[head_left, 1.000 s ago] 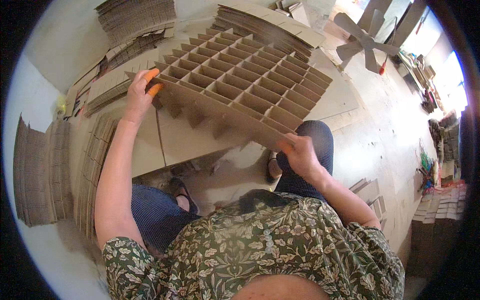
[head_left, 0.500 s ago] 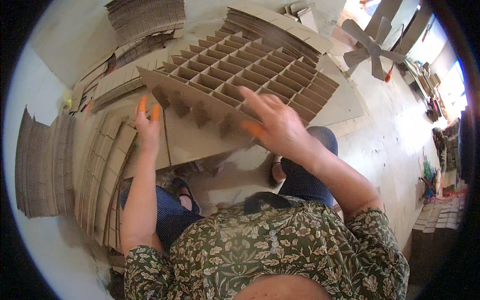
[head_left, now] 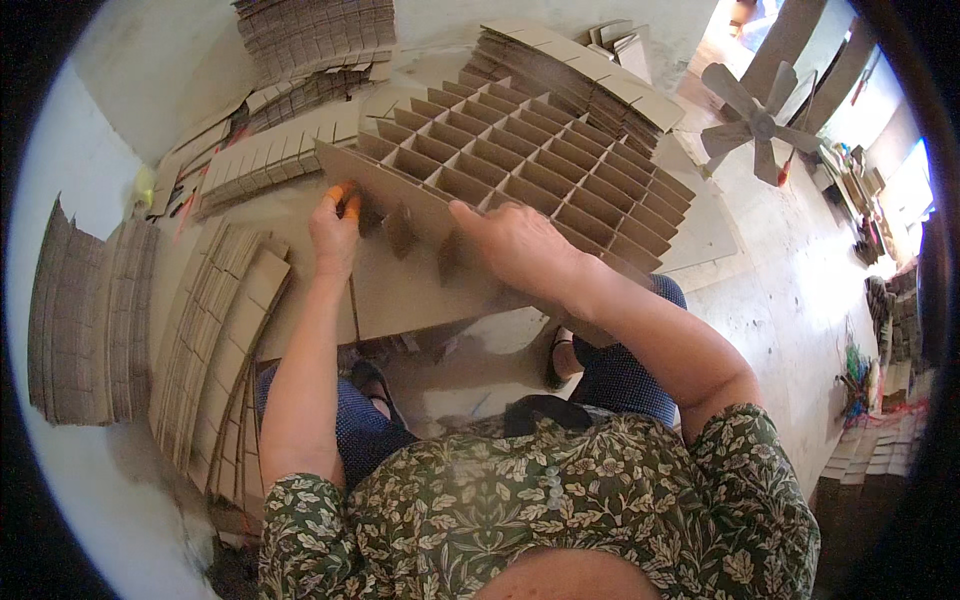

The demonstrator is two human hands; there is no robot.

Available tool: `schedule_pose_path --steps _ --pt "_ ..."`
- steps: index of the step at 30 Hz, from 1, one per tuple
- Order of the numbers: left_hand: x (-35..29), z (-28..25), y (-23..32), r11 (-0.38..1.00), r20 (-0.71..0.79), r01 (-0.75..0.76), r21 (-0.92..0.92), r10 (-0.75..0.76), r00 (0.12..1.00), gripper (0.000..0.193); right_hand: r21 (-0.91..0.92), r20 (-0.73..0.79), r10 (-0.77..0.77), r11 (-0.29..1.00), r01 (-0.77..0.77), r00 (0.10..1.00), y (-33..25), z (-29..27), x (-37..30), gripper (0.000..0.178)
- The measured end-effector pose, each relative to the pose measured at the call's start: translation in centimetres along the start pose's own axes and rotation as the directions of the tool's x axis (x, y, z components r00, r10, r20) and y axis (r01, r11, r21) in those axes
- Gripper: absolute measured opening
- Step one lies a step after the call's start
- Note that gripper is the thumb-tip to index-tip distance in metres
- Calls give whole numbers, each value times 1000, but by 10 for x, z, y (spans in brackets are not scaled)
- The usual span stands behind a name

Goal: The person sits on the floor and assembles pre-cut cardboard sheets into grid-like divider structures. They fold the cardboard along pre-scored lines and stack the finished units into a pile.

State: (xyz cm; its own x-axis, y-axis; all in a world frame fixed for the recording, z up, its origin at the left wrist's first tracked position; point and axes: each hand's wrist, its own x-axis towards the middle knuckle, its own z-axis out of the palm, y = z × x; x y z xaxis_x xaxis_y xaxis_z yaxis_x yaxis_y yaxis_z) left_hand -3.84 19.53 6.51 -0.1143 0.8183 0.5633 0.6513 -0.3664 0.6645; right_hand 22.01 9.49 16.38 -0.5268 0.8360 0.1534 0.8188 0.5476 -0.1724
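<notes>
A brown cardboard divider grid, made of slotted strips crossing one another, stands tilted on the table in front of me. Its long near strip faces me, with several strip ends poking out below it. My left hand, orange covers on its fingertips, closes at the lower edge of that strip near its left end. Farther right, my right hand grips the near side of the grid, fingers curled over the top; its thumb is partly hidden.
Slotted cardboard strips lie stacked at the left, by the wall and behind the grid. The table ends just before my knees. A standing fan is at the far right, and piled bundles line the right side.
My left hand has moved up to the near strip, and its fingers have closed there. My right hand has come down from above the grid onto its near edge.
</notes>
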Motion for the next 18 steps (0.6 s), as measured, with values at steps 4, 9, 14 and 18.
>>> schedule_pose_path --steps 4,9,14,18 --pt "-1 2 -14 999 51 -22 23 21 998 26 6 35 34 999 -35 999 -6 -11 -7 52" --pt "-10 3 -8 949 -44 164 -269 -183 982 25 -76 54 -24 997 28 998 2 9 -1 47" --pt "-15 -3 13 921 33 280 -270 -281 959 33 -171 100 -26 984 43 995 5 26 1 35" --pt "-32 8 9 848 -7 362 -386 -395 919 54 43 -375 -57 996 78 925 26 14 -15 28"
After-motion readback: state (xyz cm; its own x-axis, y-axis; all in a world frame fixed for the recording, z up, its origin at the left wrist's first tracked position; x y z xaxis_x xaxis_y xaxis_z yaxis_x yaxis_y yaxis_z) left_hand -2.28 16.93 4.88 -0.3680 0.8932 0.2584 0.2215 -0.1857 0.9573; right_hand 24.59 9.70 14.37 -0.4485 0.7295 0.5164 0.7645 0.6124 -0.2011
